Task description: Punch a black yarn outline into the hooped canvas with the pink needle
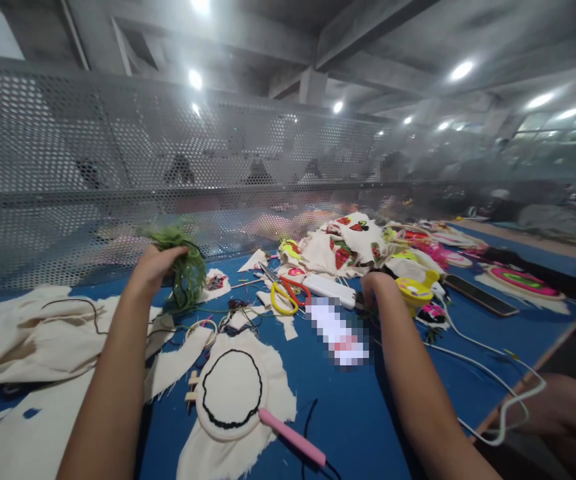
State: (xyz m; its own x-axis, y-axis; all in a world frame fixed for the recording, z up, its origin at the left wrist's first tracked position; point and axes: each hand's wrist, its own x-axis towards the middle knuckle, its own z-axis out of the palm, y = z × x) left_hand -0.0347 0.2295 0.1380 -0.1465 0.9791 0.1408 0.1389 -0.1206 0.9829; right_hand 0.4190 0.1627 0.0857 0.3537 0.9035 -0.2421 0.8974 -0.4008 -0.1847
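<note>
My left hand [154,268] is closed on a bundle of green yarn [191,277], lifted over the far left part of the table. My right hand [379,288] is bent downward beside a white handheld device [331,291]. Its fingers curl around something dark that I cannot make out. Nearer to me lies an embroidery hoop [233,437] with cream cloth and a black yarn outline. A pink punch needle [293,437] rests with its tip at the hoop's right edge, black yarn trailing from it. Red and yellow scissors [284,297] lie open between my hands.
Cream cloth [53,340] is spread at the left. Embroidered pieces [343,247] pile up at the back, before a perforated metal screen [118,160]. Right of my hand are a yellow cup-like object [415,293], a phone [481,295] and a white cable [488,367].
</note>
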